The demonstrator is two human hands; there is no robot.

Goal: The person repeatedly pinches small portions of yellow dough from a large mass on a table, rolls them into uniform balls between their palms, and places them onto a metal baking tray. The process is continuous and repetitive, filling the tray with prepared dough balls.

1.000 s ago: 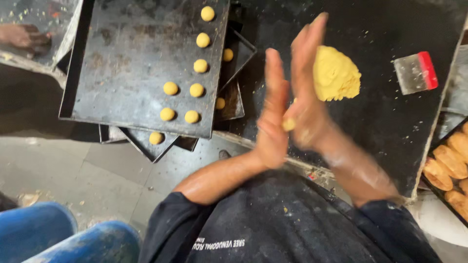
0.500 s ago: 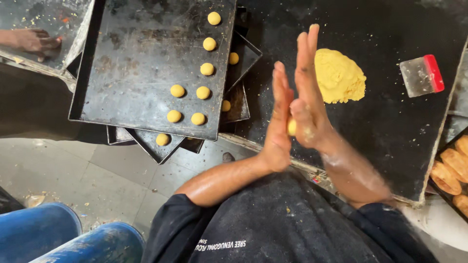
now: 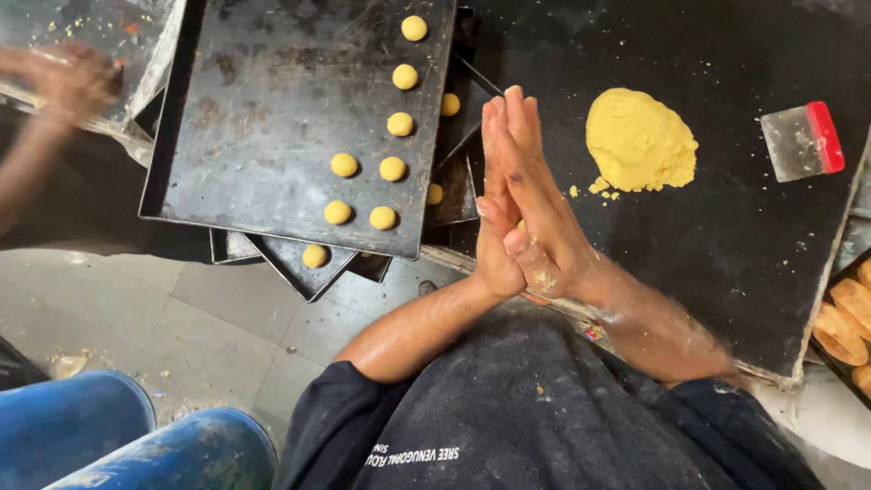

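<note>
My left hand (image 3: 494,227) and my right hand (image 3: 537,204) are pressed palm to palm, fingers straight, over the near edge of the black worktop (image 3: 726,263). A small piece of yellow dough (image 3: 520,225) peeks out between the palms. A mound of the same yellow dough (image 3: 639,141) lies on the worktop to the right of my hands. To their left, a dark baking tray (image 3: 263,136) carries several small yellow dough balls (image 3: 393,169) in two rows.
More dark trays (image 3: 308,268) are stacked under the top tray, one holding a dough ball. A scraper with a red handle (image 3: 802,141) lies at the right. Baked golden pieces (image 3: 839,322) sit in a tray at the right edge. Another person's hand (image 3: 68,82) moves at top left. Blue drums (image 3: 118,436) stand below.
My palms have closed tighter and slid against each other around the dough piece, with the fingers now aligned. The other person's hand at top left has shifted and blurred.
</note>
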